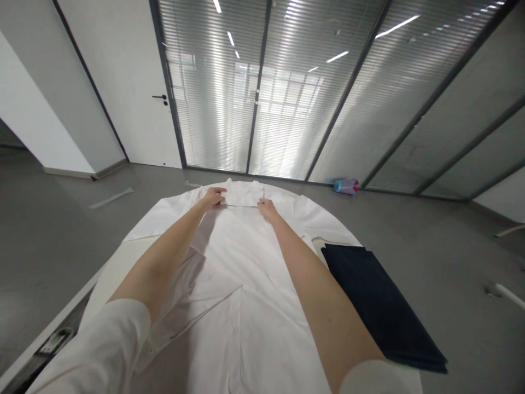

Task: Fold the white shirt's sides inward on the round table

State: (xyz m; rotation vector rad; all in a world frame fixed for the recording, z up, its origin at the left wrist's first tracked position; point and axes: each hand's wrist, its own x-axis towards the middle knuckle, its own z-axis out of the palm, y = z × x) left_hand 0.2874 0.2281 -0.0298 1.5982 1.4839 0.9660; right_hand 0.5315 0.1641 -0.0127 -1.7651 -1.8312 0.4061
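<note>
A white shirt [254,262] lies spread over the table, its sleeves reaching out to both sides and a buttoned placket running towards me. At the far end, my left hand [214,198] is closed on the left end of a flat white section near the collar [243,194]. My right hand [266,209] pinches the right end of that same section, whose near edge looks slightly raised and straight between the hands. Beside my right forearm lies a dark navy folded cloth [379,303], flat at the table's right edge.
The table [110,273] has a rounded far edge and a socket panel [55,342] at its left. Beyond it stand a glass partition with blinds [287,98] and a white door [127,82]. A blue and red striped bundle [345,186] lies on the grey floor.
</note>
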